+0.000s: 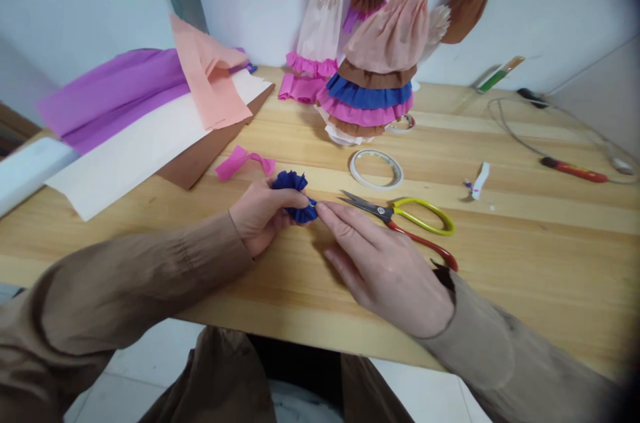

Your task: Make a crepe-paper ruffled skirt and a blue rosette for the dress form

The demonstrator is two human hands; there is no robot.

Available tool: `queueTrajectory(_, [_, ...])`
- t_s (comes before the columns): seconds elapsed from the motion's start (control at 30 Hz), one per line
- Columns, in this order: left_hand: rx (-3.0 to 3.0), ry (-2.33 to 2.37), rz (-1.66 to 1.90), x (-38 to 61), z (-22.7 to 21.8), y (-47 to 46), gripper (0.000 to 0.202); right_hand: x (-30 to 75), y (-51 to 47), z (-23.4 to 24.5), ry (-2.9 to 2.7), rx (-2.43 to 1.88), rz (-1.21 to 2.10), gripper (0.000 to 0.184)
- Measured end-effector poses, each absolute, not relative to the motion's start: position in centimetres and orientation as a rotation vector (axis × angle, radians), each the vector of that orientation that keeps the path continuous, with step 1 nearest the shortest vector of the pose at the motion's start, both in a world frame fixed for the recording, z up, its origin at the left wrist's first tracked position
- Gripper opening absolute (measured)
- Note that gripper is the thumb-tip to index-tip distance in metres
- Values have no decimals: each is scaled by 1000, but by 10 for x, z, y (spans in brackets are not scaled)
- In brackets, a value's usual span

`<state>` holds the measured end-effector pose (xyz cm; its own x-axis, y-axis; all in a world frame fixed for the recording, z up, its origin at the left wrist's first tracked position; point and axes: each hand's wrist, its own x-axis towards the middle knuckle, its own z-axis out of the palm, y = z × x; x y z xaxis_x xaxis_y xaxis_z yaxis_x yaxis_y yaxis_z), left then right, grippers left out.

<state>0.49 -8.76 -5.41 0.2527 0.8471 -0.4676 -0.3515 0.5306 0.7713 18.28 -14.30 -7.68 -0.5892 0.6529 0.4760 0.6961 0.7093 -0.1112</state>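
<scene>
A dark blue pleated crepe paper rosette [291, 181] is pinched in my left hand [263, 210], its thumb lying across the middle. From the right, my right hand [383, 256] has its thumb and fingertips closed at the rosette's edge, on what looks like a loose blue end. Just beyond my right hand lie scissors [383, 212] with one yellow and one red handle, blades slightly apart. Behind them rests a roll of tape [354, 166]. A pink paper scrap [233, 163] is on the table behind my left hand.
Purple [125, 90], white [135, 146] and peach [200, 76] paper sheets are piled at the left. A tiered paper dress [387, 43] stands at the back. On the right are a red-handled tool with a cord [575, 170], a brush [500, 75] and a white strip [481, 180].
</scene>
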Motion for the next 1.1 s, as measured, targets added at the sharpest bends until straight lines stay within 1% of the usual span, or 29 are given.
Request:
queueTrajectory(0.13, [566,977,902,5,-54,-88,17,183,-144,-79,-2399,-1025,-53,55])
queueTrajectory(0.33, [562,961,923,5,-55,-90,16,181,-145,-79,-2362,-995,-185,55])
queueTrajectory(0.4, [585,947,921,4,-56,-91,16,181,-145,-78,-2322,-1006,-159,58])
queueTrajectory(0.47, [611,934,913,4,-58,-91,16,183,-144,-76,-2244,-1031,-59,59])
queueTrajectory(0.53, [628,921,898,3,-59,-92,17,184,-142,-75,-2153,-1054,65,54])
queueTrajectory(0.6, [642,904,864,4,-59,-93,18,184,-139,-74,-2084,-1049,135,44])
queueTrajectory(0.7, [651,894,815,5,-59,-96,18,184,-137,-73,-2060,-987,138,30])
queueTrajectory(0.8, [647,902,789,7,-58,-98,18,184,-137,-69,-2097,-948,89,21])
queueTrajectory(0.97, [663,896,766,7,-59,-98,18,186,-138,-65,-2195,-887,-87,21])
queueTrajectory(1.1, [679,888,754,7,-59,-98,18,186,-136,-67,-2249,-897,-125,23])
